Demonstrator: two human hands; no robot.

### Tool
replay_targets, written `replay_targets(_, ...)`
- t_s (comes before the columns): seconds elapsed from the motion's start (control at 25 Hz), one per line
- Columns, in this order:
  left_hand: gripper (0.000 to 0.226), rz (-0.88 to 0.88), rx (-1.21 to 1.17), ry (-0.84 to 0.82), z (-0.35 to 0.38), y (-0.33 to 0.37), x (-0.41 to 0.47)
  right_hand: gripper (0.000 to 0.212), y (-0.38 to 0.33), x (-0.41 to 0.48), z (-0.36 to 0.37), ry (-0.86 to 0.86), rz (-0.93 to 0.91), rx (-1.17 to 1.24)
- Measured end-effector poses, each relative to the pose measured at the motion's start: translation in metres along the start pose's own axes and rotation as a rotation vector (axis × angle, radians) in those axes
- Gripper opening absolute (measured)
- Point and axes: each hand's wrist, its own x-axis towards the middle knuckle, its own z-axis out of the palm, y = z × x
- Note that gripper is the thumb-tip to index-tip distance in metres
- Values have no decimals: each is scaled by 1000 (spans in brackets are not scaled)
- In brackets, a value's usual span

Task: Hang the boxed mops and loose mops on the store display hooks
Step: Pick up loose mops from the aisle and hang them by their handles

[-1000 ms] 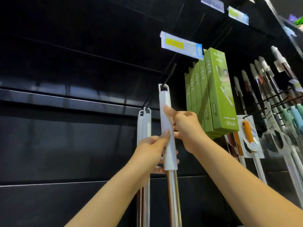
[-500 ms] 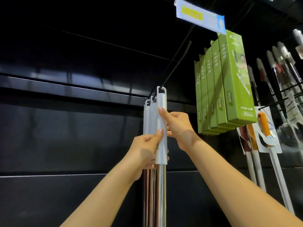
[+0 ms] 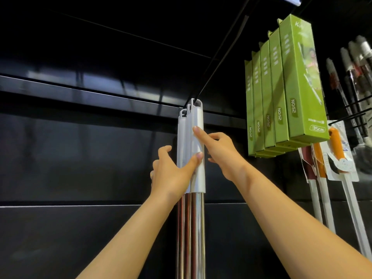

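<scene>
Three loose mops (image 3: 190, 150) are seen hanging close together from a black wire hook (image 3: 221, 59). The loops at the tops of their white grips are threaded over it, so that the steel poles are left to drop straight down. The front mop (image 3: 198, 174) is touched by both hands, apparently so that it is steadied and lined up flush with the two behind it. It is not clasped by the left hand (image 3: 171, 174): only the thumb is laid across the white grip, while the other fingers are spread to the left of the bundle, seemingly just apart from it. The right hand (image 3: 223, 152) is likewise unclenched; its straight forefinger is pressed on the grip higher up, and the remaining fingers are loosely curled round nothing. The boxed mops (image 3: 298, 81) are hung in a row to the right, with orange-handled tools (image 3: 335, 143) below them. The hanging of this mop is judged all but finished, with only the letting go to be done
</scene>
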Motion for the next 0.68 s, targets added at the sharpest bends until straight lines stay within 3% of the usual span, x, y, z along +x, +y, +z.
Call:
replay_targets(0.2,96,60,-55,1,7,-10,-3,88,2,-4,7,-44,33,51)
replay_targets(0.56,82,105,-342,-140,37,-27,-16,49,39,-51,28,-293,40,467)
replay_targets(0.68,90,145,-383,-132,40,-33,-16,59,46,-63,33,-322,4,533)
